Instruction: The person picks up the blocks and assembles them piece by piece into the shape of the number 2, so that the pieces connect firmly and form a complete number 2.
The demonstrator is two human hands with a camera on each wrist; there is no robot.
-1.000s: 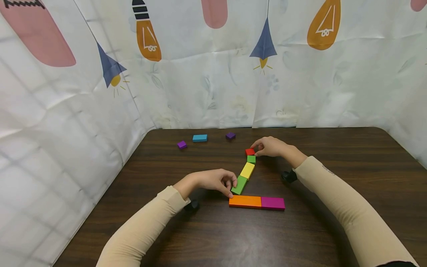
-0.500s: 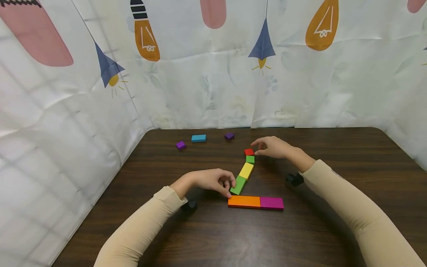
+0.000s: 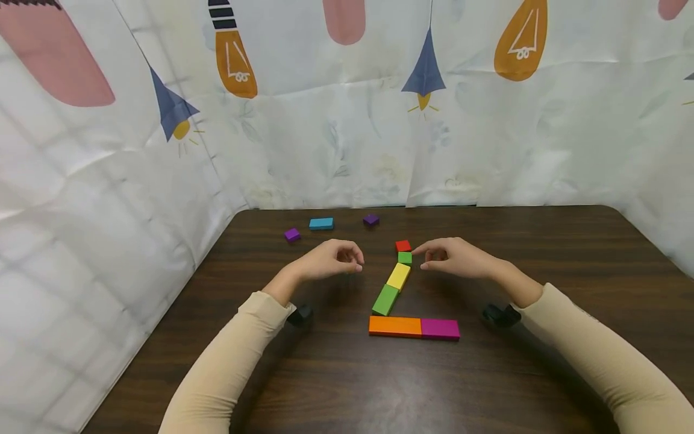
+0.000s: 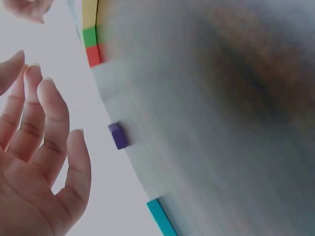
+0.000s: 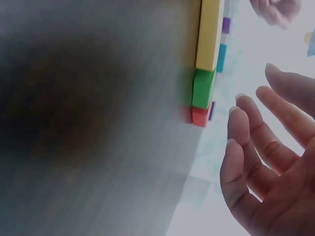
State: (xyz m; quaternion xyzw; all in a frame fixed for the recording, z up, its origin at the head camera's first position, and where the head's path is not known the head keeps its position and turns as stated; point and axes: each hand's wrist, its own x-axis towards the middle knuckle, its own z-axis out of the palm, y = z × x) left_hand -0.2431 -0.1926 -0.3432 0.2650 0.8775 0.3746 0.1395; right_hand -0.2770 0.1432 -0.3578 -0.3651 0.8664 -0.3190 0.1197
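Observation:
My left hand (image 3: 331, 260) hovers over the table left of a slanting row of blocks, fingers bent loosely around nothing. On the row's other side is my right hand (image 3: 458, 258), holding nothing, index fingertip near the small green block (image 3: 405, 258). The row runs from a red block (image 3: 403, 246) through that green one and a yellow block (image 3: 398, 277) to a longer green block (image 3: 385, 299). Below its near end, an orange block (image 3: 395, 326) and a magenta block (image 3: 440, 328) lie end to end. In the left wrist view, the left hand's fingers (image 4: 54, 113) hold no block.
Toward the table's far edge lie a purple block (image 3: 292, 235), a blue block (image 3: 321, 223) and a dark purple block (image 3: 371, 220). A printed white curtain (image 3: 336, 150) hangs behind the brown table (image 3: 347, 386).
My left hand has lifted off the orange and green blocks and moved up and left. My right hand has drawn back from the red block, slightly right and nearer. The blocks have kept their layout.

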